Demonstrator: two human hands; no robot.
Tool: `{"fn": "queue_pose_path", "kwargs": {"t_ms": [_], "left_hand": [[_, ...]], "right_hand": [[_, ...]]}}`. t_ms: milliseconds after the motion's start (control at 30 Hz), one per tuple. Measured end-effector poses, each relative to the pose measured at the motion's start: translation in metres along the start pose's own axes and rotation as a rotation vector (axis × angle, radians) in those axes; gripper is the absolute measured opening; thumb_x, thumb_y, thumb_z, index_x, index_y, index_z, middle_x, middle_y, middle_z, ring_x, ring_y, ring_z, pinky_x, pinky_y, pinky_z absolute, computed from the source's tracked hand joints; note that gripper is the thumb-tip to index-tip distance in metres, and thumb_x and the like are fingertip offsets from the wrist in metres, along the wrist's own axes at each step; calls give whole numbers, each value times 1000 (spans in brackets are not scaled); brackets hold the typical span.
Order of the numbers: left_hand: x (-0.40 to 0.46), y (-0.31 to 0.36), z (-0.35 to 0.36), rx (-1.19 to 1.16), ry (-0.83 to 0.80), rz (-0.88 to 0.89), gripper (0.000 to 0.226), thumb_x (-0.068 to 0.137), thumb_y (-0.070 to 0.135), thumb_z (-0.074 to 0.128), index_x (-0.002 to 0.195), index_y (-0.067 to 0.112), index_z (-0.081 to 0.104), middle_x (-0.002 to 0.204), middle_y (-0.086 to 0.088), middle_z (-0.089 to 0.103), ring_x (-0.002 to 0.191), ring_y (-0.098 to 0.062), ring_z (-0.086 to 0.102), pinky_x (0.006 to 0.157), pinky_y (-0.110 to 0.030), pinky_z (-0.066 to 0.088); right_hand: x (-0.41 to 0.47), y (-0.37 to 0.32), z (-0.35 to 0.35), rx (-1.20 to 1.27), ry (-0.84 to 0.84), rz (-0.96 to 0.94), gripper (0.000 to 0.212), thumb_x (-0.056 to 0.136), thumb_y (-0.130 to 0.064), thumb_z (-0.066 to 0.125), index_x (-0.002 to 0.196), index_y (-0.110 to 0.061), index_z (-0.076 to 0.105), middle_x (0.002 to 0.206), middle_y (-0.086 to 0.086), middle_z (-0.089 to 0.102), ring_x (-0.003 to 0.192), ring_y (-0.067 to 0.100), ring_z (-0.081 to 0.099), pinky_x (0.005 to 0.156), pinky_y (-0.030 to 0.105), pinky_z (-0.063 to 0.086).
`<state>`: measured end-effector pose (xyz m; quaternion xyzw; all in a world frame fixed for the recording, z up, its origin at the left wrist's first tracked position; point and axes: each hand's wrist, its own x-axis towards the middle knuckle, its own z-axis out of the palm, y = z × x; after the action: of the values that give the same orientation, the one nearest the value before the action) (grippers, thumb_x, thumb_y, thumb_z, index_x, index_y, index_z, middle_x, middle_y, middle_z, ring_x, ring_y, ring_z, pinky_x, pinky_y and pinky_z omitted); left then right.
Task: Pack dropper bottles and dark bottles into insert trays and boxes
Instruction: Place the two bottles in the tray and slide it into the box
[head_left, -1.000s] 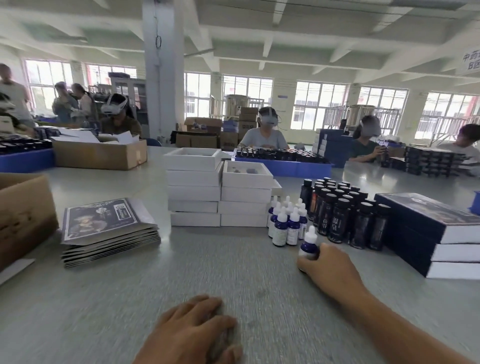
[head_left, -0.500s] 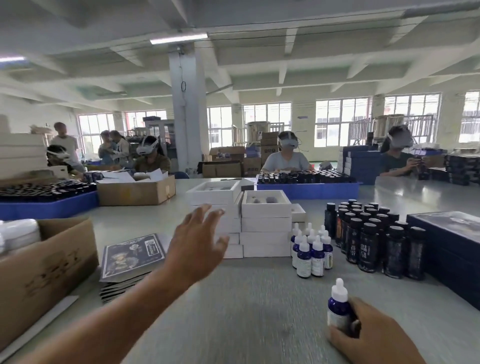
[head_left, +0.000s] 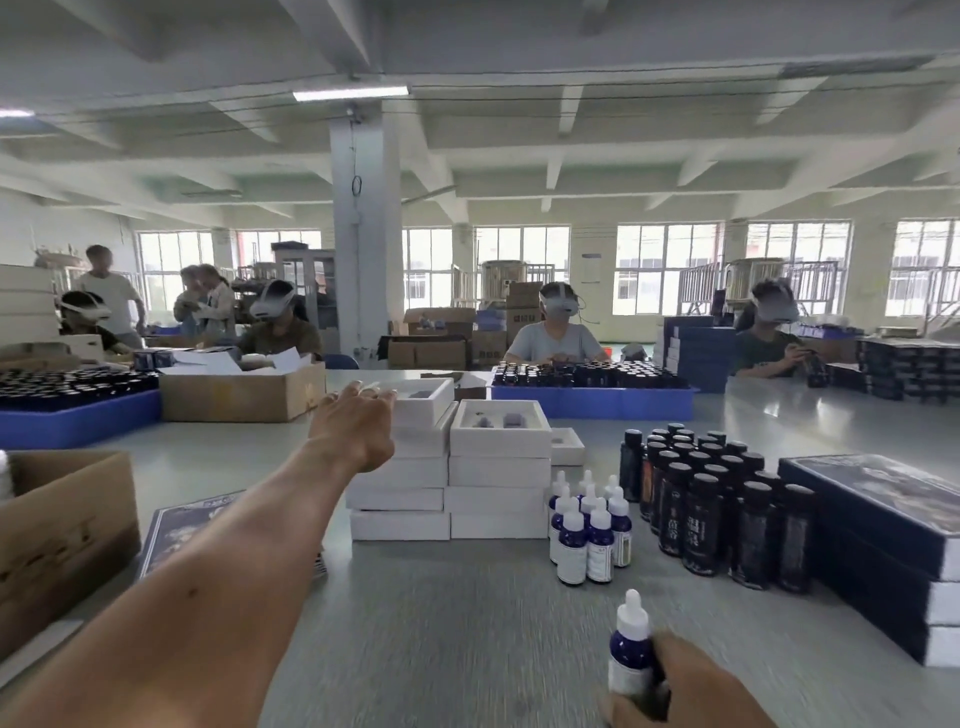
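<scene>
The step in hand looked like fetching an insert tray while a dropper was already picked. The left hand (head_left: 358, 423) reached to the centre of the frame, fingers straight and spread, its fingertips at the near edge of the top tray (head_left: 415, 402) on the left stack (head_left: 400, 488) of white trays. Whether they touched the tray or only hovered over it could not be told. The right hand (head_left: 685, 691), at the lower right edge, curled round a dropper (head_left: 631, 649), held upright just above or on the table (head_left: 457, 623); contact with the table was not clear.

The right stack (head_left: 498, 467) stood touching the left one, its top tray showing two cut-outs. Right of it stood a cluster of droppers (head_left: 589, 530), and beside those, further right, the dark bottles (head_left: 711, 509). Navy boxes (head_left: 883, 545) lay stacked at the right edge.

The next move probably called for the left hand to close on the top tray's rim and lift it clear without dragging the trays beneath, then bring it to the bare table in front, so the held dropper could go into a cut-out.
</scene>
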<state>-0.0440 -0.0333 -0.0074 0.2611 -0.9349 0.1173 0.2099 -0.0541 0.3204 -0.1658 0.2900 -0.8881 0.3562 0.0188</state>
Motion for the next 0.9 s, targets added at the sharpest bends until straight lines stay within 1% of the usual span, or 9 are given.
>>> {"fn": "queue_pose_path", "kwargs": {"t_ms": [67, 100, 167, 333, 433, 567, 633, 767, 900], "left_hand": [[-3, -1, 1, -6, 17, -7, 64, 87, 11, 55, 148, 18, 39, 147, -4, 48, 138, -25, 37, 112, -46, 34], [-4, -1, 1, -9, 38, -11, 62, 87, 10, 56, 147, 17, 41, 145, -5, 49, 136, -25, 40, 111, -45, 37], [-4, 0, 1, -2, 63, -5, 56, 87, 7, 58, 142, 15, 48, 138, -8, 53, 127, -28, 47, 104, -45, 41], [-10, 8, -4, 24, 166, 83, 38, 89, 14, 63, 128, 15, 63, 125, -15, 56, 120, -36, 49, 95, -50, 45], [-19, 1, -15, -56, 245, 167, 36, 88, 7, 57, 121, 14, 69, 122, -20, 61, 115, -41, 51, 96, -54, 46], [-56, 1, -26, -85, 308, 288, 32, 91, 13, 55, 120, 14, 69, 113, -22, 64, 104, -41, 55, 89, -51, 48], [-85, 3, -29, -151, 337, 264, 31, 94, 16, 55, 122, 15, 67, 116, -22, 61, 105, -40, 55, 91, -50, 45], [-157, 14, -35, -345, 350, 300, 32, 94, 20, 60, 126, 18, 64, 117, -10, 57, 109, -29, 55, 95, -47, 45], [-226, 31, -36, -453, 319, 419, 32, 91, 19, 64, 124, 19, 65, 106, 4, 53, 94, -8, 48, 82, -30, 44]], "right_hand": [[-1, -4, -13, 11, 77, -77, 71, 67, -83, 54, 122, -38, 47, 103, -25, 53, 89, -9, 53, 88, 14, 44], [-5, -12, -15, -109, 69, -21, 49, 75, -69, 60, 114, -43, 45, 97, -24, 53, 83, -8, 52, 81, 15, 44], [-15, -13, -10, -176, 110, -12, 34, 79, -60, 62, 103, -46, 43, 92, -22, 54, 80, -6, 53, 75, 15, 42], [-18, -11, -14, -150, 125, -1, 32, 83, -52, 66, 108, -40, 50, 92, -20, 55, 82, -1, 54, 76, 19, 44], [-18, -9, -13, -138, 126, -11, 32, 83, -49, 67, 107, -35, 53, 95, -17, 58, 85, 3, 56, 79, 24, 48], [-18, -7, -13, -146, 123, 3, 32, 82, -48, 68, 106, -30, 56, 97, -12, 61, 86, 7, 58, 79, 28, 50], [-19, -6, -13, -153, 124, 15, 32, 82, -48, 69, 106, -29, 56, 97, -11, 62, 86, 8, 59, 79, 29, 51], [-21, -5, -13, -176, 105, 17, 34, 83, -50, 68, 106, -28, 55, 98, -9, 62, 87, 9, 59, 80, 32, 53], [-20, -5, -13, -171, 107, 24, 35, 83, -49, 69, 106, -26, 56, 98, -6, 62, 85, 9, 59, 80, 34, 54]]}}
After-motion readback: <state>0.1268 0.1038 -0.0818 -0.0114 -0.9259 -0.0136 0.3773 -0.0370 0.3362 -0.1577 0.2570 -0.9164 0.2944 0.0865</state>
